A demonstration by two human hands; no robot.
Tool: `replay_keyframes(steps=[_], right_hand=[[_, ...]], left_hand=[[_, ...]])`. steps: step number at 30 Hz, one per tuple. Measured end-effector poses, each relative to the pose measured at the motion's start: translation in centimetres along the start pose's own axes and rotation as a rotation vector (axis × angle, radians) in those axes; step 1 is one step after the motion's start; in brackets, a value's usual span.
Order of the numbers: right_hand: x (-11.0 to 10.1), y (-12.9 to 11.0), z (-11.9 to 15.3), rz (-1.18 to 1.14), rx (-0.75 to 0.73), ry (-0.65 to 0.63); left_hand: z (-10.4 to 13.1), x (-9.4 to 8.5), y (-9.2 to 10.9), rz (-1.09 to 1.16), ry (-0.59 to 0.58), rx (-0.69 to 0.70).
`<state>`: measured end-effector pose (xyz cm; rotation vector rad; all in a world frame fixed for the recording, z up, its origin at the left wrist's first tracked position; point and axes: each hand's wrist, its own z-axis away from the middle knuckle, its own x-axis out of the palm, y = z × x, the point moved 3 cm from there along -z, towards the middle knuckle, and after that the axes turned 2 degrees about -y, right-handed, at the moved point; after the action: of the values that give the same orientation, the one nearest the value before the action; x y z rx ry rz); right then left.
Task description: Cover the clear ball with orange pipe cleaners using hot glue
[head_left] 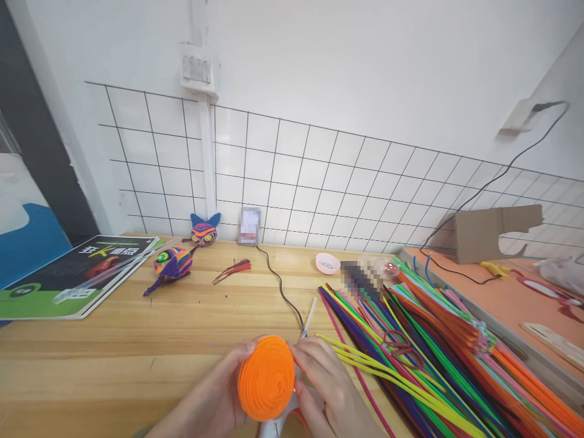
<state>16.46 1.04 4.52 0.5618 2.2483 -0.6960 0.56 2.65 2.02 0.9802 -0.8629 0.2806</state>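
An orange disc-like dome point(267, 378), coiled from fuzzy pipe cleaner, is held up just above the table in the lower middle. My left hand point(223, 389) grips its left side, with the thumb at its upper edge. On the right edge, the bent fingers of my right hand point(326, 386) press against it. Partly hidden beneath both hands is a white-grey tool with an orange part, apparently a glue gun point(272, 427). A white glue stick point(311, 311) sticks out beyond my right hand, near the end of a black cord point(278, 281).
Bundles of pipe cleaners point(438, 340) spread over the right side, with red-handled scissors point(404, 350) on them. Two striped pipe-cleaner figures point(176, 263), a pink bowl point(327, 263) and a magazine point(59, 274) lie farther back. A wire grid point(292, 164) lines the wall.
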Motion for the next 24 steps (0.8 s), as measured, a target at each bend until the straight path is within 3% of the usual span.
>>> replay_keyframes(steps=[8, 12, 19, 23, 24], right_hand=[[-0.7, -0.6, -0.6, 0.090, -0.070, 0.057], [0.0, -0.4, -0.3, 0.140, -0.125, 0.147], [-0.4, -0.7, -0.6, 0.232, -0.182, 0.152], [-0.6, -1.0, -0.5, 0.337, -0.233, 0.231], [-0.6, -1.0, -0.5, 0.360, -0.254, 0.242]], left_hand=[[-0.5, -0.9, 0.0, -0.115, -0.118, 0.152], [-0.7, -1.3, -0.1, -0.116, -0.136, 0.152], [-1.6, -2.1, -0.6, -0.109, -0.199, 0.188], [-1.7, -1.8, -0.2, -0.260, -0.268, 0.230], [-1.5, -1.7, 0.1, -0.311, -0.224, 0.216]])
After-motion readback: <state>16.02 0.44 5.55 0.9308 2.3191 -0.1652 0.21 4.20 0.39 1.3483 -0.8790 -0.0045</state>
